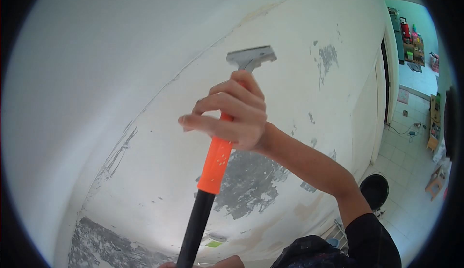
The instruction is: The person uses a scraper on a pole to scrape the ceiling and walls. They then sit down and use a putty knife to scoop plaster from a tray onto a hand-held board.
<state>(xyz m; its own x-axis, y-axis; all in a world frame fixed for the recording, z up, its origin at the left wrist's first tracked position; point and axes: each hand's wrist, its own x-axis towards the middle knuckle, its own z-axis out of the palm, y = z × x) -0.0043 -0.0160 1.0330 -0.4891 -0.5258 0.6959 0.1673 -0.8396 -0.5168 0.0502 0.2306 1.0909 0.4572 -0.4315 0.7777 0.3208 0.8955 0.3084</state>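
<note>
The scraper [217,169] is in front of the wall [193,94], its metal head [251,56] uppermost, and my right hand [239,115] is wrapped around the orange grip just below that head. My fingers curl only loosely, one sticking out, so the shaft could twist in my palm if the edge snagged; and with my knuckles so near the head (closer than I'd like), a slip could nick them. Lower, the black pole [195,229] runs down towards my left hand [228,262], too cut off to tell whether it grips. Beyond, the rough edges of the grey patch [251,183] could catch the blade and chip off more coating
</note>
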